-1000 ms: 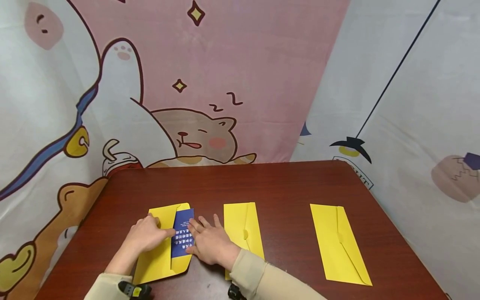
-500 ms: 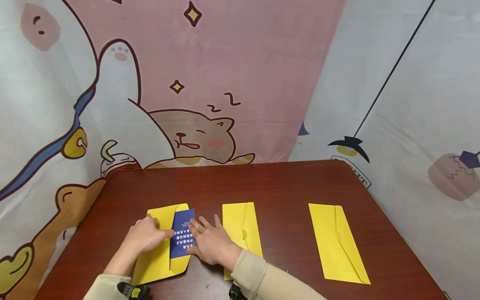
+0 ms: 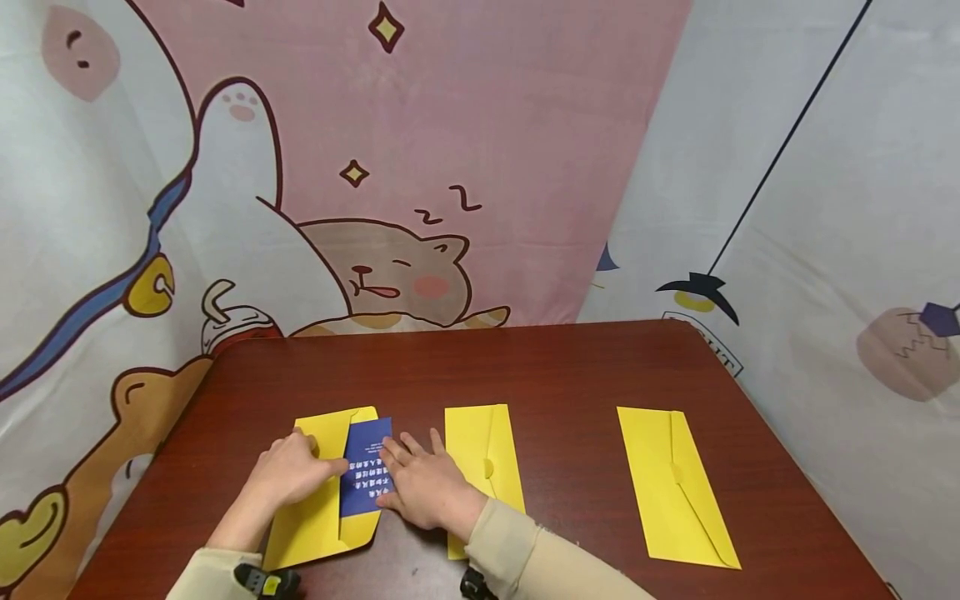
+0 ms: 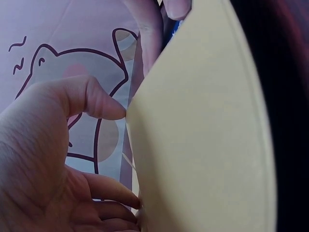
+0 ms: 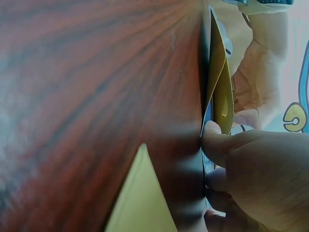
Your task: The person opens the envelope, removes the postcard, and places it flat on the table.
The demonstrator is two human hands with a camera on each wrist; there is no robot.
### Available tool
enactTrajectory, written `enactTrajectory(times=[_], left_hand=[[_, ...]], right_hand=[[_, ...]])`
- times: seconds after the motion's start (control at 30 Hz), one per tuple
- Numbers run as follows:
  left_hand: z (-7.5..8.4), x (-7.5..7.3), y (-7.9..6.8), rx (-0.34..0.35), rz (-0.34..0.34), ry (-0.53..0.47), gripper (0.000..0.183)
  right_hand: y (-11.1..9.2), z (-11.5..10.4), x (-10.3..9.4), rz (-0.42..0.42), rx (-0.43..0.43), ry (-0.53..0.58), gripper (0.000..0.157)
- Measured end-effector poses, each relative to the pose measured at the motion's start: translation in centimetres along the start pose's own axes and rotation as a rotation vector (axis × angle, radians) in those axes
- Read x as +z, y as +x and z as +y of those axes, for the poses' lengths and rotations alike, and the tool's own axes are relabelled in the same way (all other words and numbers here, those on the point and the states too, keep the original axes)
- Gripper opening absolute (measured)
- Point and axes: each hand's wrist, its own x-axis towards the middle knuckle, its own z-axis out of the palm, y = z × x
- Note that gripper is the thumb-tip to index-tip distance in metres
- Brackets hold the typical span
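Observation:
At the left of the table in the head view lies an unfolded yellow envelope (image 3: 318, 479). A blue card (image 3: 363, 471) with white lettering sticks out of its right side, over the envelope's flap. My left hand (image 3: 288, 472) rests on the envelope, thumb pointing at its opening; the left wrist view shows the thumb and fingers (image 4: 113, 191) touching the yellow paper. With fingers spread, my right hand (image 3: 427, 483) presses on the card's right edge and covers part of it. How much of the card is inside is hidden.
A second yellow envelope (image 3: 483, 450), flap down, lies partly under my right wrist. Farther right is a third yellow envelope (image 3: 675, 492). The dark red wooden table (image 3: 562, 375) backs onto a printed cartoon cloth (image 3: 525, 167).
The blue card has slid slightly to the right out of the envelope, together with my right hand. My left hand and the envelopes keep their places; the head view shifted a little.

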Motion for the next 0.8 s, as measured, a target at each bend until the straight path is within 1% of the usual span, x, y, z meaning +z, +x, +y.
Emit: enactTrajectory(times=[0.3,0.4,0.5,0.57,0.63,0.73,0.8], left_hand=[[0.0,0.1,0.0,0.002,0.001,0.006,0.093],[-0.1,0.0,0.0,0.01,0.007,0.013,0.091],[-0.1,0.0,0.0,0.02,0.014,0.021,0.089],[-0.1,0.0,0.0,0.026,0.017,0.026,0.088],[-0.1,0.0,0.0,0.024,0.016,0.023,0.089],[-0.2,0.0,0.0,0.019,0.012,0.017,0.091],[-0.2,0.0,0.1,0.018,0.009,0.013,0.091]], right_hand=[[0.3,0.5,-0.2,0.018,-0.041,0.056,0.071],[0.5,0.6,-0.2,0.07,-0.028,0.119,0.064],[0.9,0.5,0.0,0.175,-0.003,0.21,0.053],[1.1,0.4,0.1,0.25,0.015,0.29,0.047],[1.3,0.4,0.2,0.309,0.038,0.388,0.045],[1.5,0.4,0.2,0.355,0.087,0.589,0.052],[1.7,0.6,0.3,0.372,0.122,0.76,0.058]])
